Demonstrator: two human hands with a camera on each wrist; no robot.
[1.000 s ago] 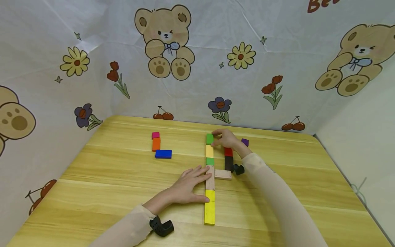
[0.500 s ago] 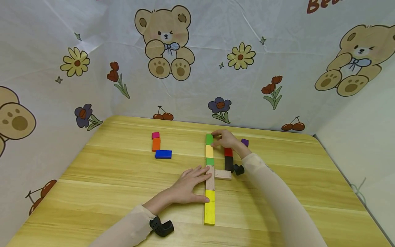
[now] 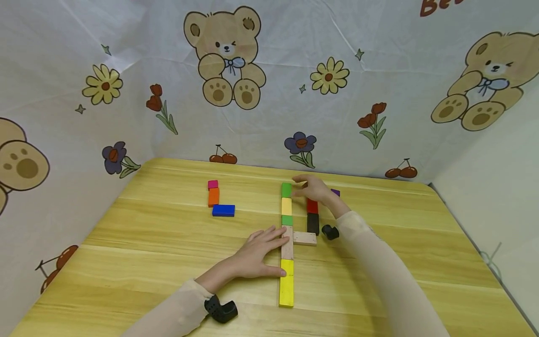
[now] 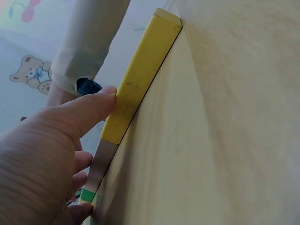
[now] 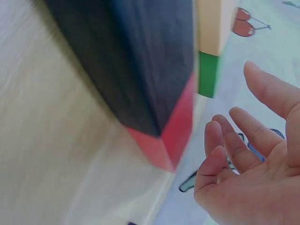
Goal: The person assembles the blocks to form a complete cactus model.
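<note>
On the pale wood-grained worktop (image 3: 147, 248), a long yellow rectangular block (image 3: 286, 290) lay at bottom centre of the head view. The left hand (image 3: 254, 257) came next, its grip apart: the thumb touched the yellow block and the fingertips rested on a pale bare-wood block (image 3: 287, 252) continuing the line. A second bare-wood block (image 3: 305, 238) stuck out to the right, near the foot of a black rectangular block (image 3: 313, 223). Farther up the line came a small green block (image 3: 287, 220), then a cream one (image 3: 286, 206). Left of centre lay a blue rectangular block (image 3: 223, 210); right of centre, a red block (image 3: 312, 206) adjoined the black one. Beyond were an orange rectangular block (image 3: 214, 197), a partly hidden purple block (image 3: 335, 192), and a green end block (image 3: 286, 190). The right hand (image 3: 316, 188) hovered just beside that end block, its grip apart. A pink block (image 3: 213, 184) touched the orange one; behind hung a white bear-printed cloth (image 3: 278, 121)
</note>
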